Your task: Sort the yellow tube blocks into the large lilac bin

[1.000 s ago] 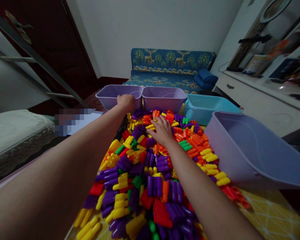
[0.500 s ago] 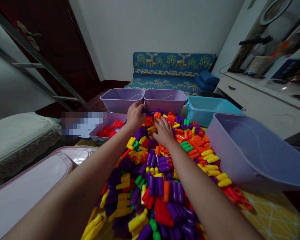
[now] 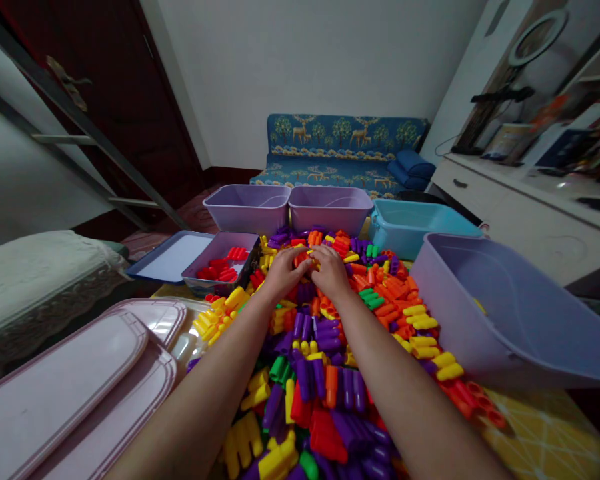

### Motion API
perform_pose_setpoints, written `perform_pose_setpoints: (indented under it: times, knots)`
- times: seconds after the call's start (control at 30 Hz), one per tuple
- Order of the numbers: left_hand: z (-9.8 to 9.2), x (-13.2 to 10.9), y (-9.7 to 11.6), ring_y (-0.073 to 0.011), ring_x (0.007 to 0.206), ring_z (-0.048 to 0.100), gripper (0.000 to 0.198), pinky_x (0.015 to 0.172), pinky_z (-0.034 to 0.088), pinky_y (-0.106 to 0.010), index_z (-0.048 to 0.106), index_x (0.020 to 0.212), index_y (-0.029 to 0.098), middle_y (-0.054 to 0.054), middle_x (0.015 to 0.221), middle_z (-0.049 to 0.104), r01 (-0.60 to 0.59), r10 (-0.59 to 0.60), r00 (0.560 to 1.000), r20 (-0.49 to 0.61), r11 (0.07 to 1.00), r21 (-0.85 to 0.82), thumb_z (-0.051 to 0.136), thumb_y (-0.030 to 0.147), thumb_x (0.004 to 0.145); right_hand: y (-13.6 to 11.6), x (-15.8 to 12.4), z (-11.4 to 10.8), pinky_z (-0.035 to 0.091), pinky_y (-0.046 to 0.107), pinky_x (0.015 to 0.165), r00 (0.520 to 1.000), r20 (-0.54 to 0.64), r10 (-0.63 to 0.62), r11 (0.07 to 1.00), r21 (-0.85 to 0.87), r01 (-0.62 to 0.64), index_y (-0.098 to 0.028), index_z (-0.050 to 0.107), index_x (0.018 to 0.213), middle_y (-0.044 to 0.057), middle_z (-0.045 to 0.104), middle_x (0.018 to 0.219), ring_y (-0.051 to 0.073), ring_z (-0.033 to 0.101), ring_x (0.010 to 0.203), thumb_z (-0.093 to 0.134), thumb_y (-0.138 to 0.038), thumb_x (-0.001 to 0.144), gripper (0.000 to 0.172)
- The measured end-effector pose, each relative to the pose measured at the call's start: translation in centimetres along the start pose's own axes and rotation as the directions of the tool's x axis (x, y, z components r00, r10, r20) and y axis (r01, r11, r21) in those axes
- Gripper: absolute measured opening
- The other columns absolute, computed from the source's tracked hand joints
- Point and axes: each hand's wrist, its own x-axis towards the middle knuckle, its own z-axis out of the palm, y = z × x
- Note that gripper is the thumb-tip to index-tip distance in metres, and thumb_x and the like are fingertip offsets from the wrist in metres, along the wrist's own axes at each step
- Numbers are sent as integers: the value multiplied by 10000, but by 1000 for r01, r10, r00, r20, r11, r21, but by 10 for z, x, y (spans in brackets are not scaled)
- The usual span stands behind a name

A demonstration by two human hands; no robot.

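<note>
A large heap of plastic toy blocks (image 3: 325,330), shaped like joined tubes in purple, orange, yellow, red and green, covers the table. Over its far middle my left hand (image 3: 285,272) and my right hand (image 3: 330,272) meet, fingertips close together and curled inward. A bit of yellow shows between the fingertips, but the fingers hide most of whatever they grip. Just left of my left hand stands a purple bin (image 3: 193,279) with red blocks inside.
Two purple bins (image 3: 245,217) (image 3: 330,213) line the far edge, beside a blue bin (image 3: 405,237). A larger purple bin (image 3: 510,333) stands on the right. Pale lids (image 3: 60,373) lie at left, near a blue-rimmed tray (image 3: 173,257). A sofa (image 3: 350,143) is beyond.
My left hand has moved down and right from beside the far bins to meet my right hand. The right hand has shifted slightly nearer me, its fingers now more curled.
</note>
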Motion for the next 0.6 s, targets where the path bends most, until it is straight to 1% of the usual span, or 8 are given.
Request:
perform_pose_setpoints:
  times: [0.13, 0.2, 0.3, 0.4, 0.43, 0.5, 0.53, 0.6]
  knots:
    - [5, -2, -10, -265, 1072, 611, 317, 997, 412, -394, 698, 1053, 206, -108, 1101, 697, -49, 49, 999, -4, 998, 45, 671, 362, 778, 3, 0, 0, 394, 368, 1029, 1000, -28, 11, 997, 77, -9, -166, 678, 956, 92, 666, 1139, 220, 554, 1133, 545, -118, 758, 243]
    - [7, -3, -15, -268, 1077, 601, 360, 987, 418, -396, 684, 1077, 195, -109, 1110, 690, -52, 52, 999, 1, 995, 90, 677, 386, 772, 5, -1, -3, 418, 372, 998, 998, -50, 31, 992, 120, -25, -176, 675, 899, 90, 679, 1102, 219, 578, 1096, 561, -118, 751, 196]
    - [8, -2, -21, -254, 1070, 591, 313, 968, 430, -392, 680, 1066, 182, -92, 1092, 690, -22, 18, 1000, 22, 981, 191, 622, 363, 817, 6, -4, -13, 428, 387, 977, 992, -120, 23, 986, 165, -3, -189, 667, 793, 93, 688, 1074, 230, 591, 1060, 629, -190, 757, 52]
    - [7, 0, -26, -234, 1041, 593, 254, 951, 439, -374, 699, 1006, 185, -66, 1042, 698, -16, 4, 999, 48, 971, 239, 594, 339, 833, 5, -7, -26, 417, 398, 964, 979, -201, 17, 989, 145, 13, -206, 671, 773, 74, 699, 1030, 241, 579, 1046, 672, -260, 759, 56]
    - [7, 0, -26, -232, 1030, 595, 246, 943, 441, -369, 704, 991, 185, -62, 1027, 700, -23, 10, 998, 56, 969, 245, 595, 335, 831, 4, -8, -30, 422, 398, 946, 975, -220, 40, 991, 131, -12, -213, 676, 786, 67, 703, 1002, 243, 581, 1024, 677, -278, 759, 71]
    - [7, 0, -28, -230, 1009, 600, 235, 930, 445, -364, 709, 975, 186, -57, 1004, 702, -44, 26, 997, 72, 966, 255, 601, 329, 824, 3, -10, -35, 450, 385, 873, 961, -240, 140, 985, 134, -111, -219, 683, 822, 58, 708, 934, 236, 604, 916, 673, -321, 762, 119]
    - [7, 0, -28, -228, 1002, 602, 231, 925, 447, -360, 708, 978, 188, -56, 1001, 702, -56, 36, 996, 79, 964, 260, 604, 321, 820, 3, -10, -36, 467, 372, 822, 949, -241, 206, 972, 166, -168, -215, 683, 840, 58, 708, 895, 224, 614, 840, 666, -347, 764, 153]
    - [8, 0, -29, -229, 1009, 601, 258, 927, 446, -357, 692, 1025, 189, -59, 1023, 701, -75, 58, 996, 72, 960, 269, 621, 303, 805, 4, -11, -35, 490, 342, 723, 913, -232, 337, 917, 303, -261, -194, 674, 860, 62, 702, 839, 195, 614, 714, 646, -394, 764, 223]
